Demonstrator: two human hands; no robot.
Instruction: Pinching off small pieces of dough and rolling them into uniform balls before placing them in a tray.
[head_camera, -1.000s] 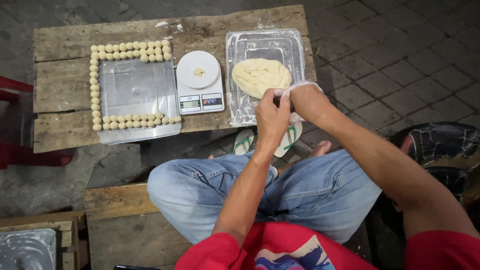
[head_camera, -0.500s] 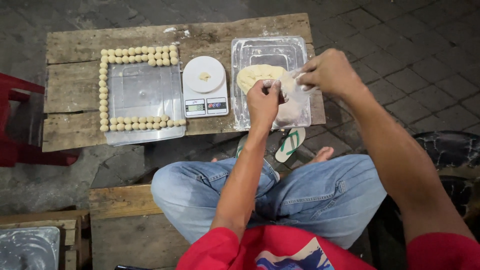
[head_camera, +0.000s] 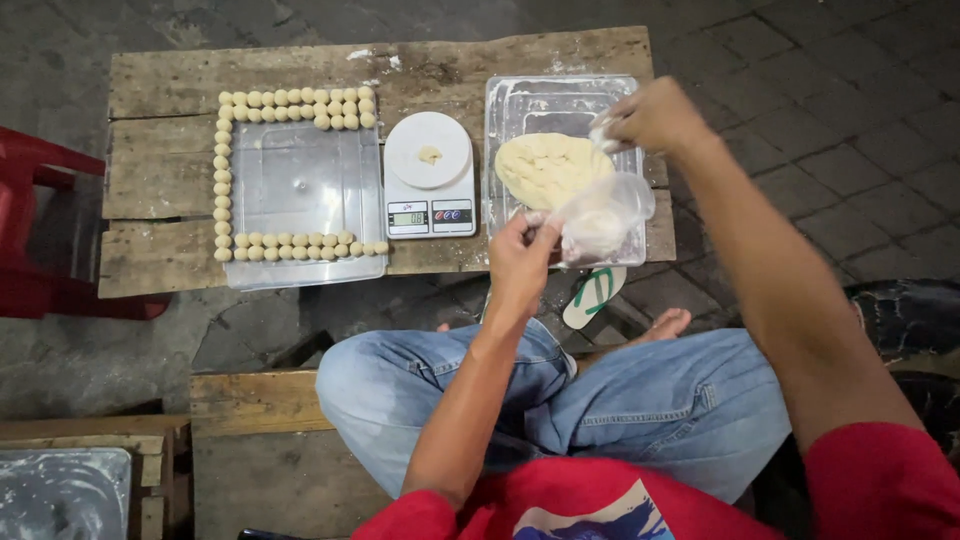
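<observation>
Both hands (head_camera: 520, 262) (head_camera: 655, 115) grip clear plastic bag (head_camera: 600, 215) — above dough (head_camera: 550, 168).

From my remote view, looking down from the head camera, the person wore a bright red short-sleeved T-shirt (head_camera: 560, 505) with a blue and white printed panel on the chest. The sleeves ended above the elbows, leaving both forearms bare. The left hand (head_camera: 520, 265) and the right hand (head_camera: 655, 118) wore no gloves, rings or watch that I could see. Faded light-blue denim jeans (head_camera: 620, 405) covered the legs, creased at the knees. One bare foot (head_camera: 668, 323) showed beyond the jeans.
</observation>
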